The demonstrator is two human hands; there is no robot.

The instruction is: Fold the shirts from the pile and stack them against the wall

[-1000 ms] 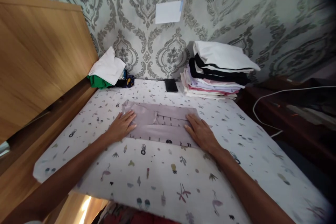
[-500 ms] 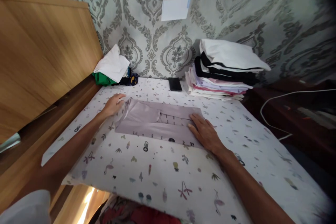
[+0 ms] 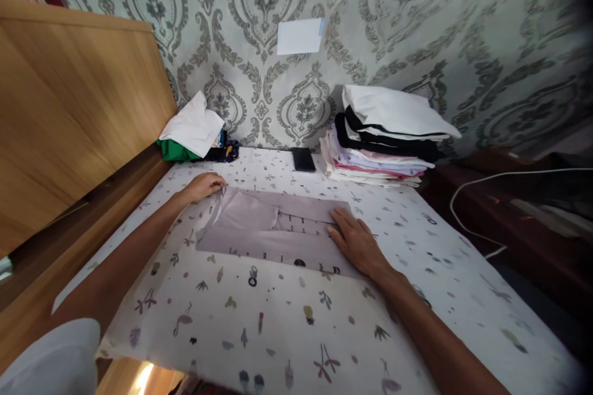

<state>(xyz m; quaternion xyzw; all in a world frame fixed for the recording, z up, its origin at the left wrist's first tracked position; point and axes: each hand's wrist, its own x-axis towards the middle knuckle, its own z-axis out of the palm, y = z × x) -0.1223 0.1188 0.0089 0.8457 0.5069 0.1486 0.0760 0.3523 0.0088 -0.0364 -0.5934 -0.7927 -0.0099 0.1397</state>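
Head view: folded shirt (image 3: 273,228) lay flat on bed (image 3: 278,321), just nearer than phone (image 3: 303,159). Left hand (image 3: 204,186), nearer-left of phone, pinched shirt's corner; right hand (image 3: 354,241), nearer-right, pressed it, fingers spread. Risk: corner tug could skew folds if palm slipped.

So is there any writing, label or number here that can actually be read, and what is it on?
No text here can be read.
White paper on the wall: looks blank.
Grey folded garment: small dark marks along its front, too small to read.
Printed bedsheet: only little pictures, no letters that can be made out.
Black phone: dark, nothing showing.
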